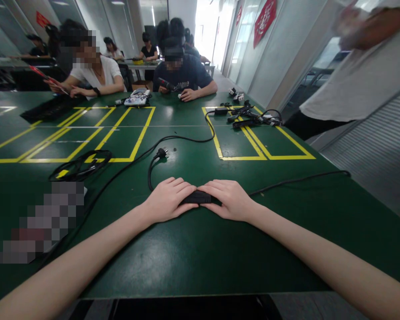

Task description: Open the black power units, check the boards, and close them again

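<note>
Both my hands rest on a black power adapter brick (196, 198) lying on the green table (193, 249). My left hand (168, 199) covers its left end with fingers curled over it. My right hand (228, 198) grips its right end, fingers closed over it. One black cable runs from the brick to the right (296, 180). Another black cable loops up on the left to a plug (160, 154) lying on the table beyond my hands.
Yellow tape boxes (260, 151) mark the table. A coiled black cable (82, 165) lies left; more adapters and cables (250, 116) sit far right. Two seated people work across the table. A standing person's arm and white shirt (360, 75) are at the right.
</note>
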Available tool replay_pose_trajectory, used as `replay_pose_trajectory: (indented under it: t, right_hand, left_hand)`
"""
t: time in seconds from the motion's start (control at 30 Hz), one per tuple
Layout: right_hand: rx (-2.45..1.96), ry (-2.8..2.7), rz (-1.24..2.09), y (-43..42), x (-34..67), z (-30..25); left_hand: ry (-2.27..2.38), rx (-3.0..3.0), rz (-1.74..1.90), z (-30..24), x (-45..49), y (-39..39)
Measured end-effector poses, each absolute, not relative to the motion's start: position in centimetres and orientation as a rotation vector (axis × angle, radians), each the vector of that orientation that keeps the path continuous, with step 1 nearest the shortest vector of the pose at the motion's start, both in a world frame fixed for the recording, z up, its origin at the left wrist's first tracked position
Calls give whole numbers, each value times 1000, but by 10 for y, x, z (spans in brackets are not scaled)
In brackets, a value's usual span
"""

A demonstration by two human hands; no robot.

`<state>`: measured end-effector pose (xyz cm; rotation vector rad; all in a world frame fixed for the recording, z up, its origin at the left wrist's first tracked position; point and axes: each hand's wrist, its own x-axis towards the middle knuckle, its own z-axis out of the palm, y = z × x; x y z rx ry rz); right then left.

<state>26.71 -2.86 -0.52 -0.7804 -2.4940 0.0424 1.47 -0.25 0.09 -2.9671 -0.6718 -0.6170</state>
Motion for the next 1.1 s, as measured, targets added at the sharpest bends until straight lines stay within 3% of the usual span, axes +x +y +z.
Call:
replay_pose_trajectory:
  t: [0.6,0.9,1.1]
  right_hand:
    - [-809,-2438,27,-24,269,-15]
    - [-874,-2453,329,-27,265,-5]
    - [-840,-2506,263,-27,266,-7]
  left_hand:
    - [-784,-2943,-719,-3,10,0]
    - [-705,-2942,-760,-2,11,-4]
    - [-714,-2914,-818,-2,11,-1]
